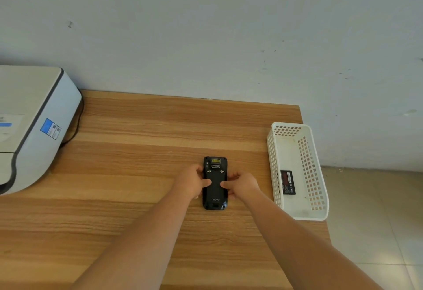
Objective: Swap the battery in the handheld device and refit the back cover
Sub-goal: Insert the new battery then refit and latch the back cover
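Two bare forearms reach in from the near edge across the wooden surface (pixel 137 175) and meet at a black handheld device (pixel 215 183) lying face down, its long axis pointing away from the person. The left hand (pixel 191 183) cups the device's left edge, fingers curled around the side and the thumb laid flat on the back cover (pixel 215 190). The right hand (pixel 241 185) mirrors it on the right edge, its thumb pressing the cover just beside the left thumb, tips nearly touching at the middle. Both hands are partly closed around the device, holding it against the surface. The cover sits over the back, with pale lettering near its lower end and two small metal fasteners near the top, below a yellowish window at the far end of the device. To the right, near the corner of the surface, stands a white perforated basket (pixel 318 215), and a dark battery (pixel 288 182) with a red label lies flat on its floor. Far left, a white and grey printer (pixel 34 129) rests against the pale wall (pixel 206 26).
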A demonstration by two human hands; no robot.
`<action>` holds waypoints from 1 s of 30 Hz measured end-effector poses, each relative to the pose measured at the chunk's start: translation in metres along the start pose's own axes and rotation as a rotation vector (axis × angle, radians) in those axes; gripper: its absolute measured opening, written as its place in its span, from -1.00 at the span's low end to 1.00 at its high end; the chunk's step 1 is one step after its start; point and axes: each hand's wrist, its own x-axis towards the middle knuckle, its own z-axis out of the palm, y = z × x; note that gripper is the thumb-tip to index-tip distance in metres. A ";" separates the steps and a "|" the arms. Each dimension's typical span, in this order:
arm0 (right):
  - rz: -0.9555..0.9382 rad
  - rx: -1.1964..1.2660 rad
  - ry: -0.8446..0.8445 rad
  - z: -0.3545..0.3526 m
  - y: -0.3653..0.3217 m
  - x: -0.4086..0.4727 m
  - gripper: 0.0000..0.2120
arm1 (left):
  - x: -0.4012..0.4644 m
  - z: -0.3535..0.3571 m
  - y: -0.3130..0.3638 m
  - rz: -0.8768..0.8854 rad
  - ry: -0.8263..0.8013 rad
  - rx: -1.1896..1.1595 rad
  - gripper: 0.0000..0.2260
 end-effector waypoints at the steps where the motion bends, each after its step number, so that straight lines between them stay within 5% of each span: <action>1: 0.015 -0.004 -0.010 0.000 0.004 -0.002 -0.73 | -0.003 0.001 -0.002 0.002 -0.008 0.009 -0.57; 23: 0.002 -0.049 -0.071 0.005 0.029 -0.016 -0.70 | -0.029 0.023 -0.027 0.099 0.058 -0.024 -0.38; 30: 0.039 -0.041 -0.040 0.004 0.023 -0.006 -0.83 | -0.019 0.017 -0.026 0.042 0.034 -0.032 -0.56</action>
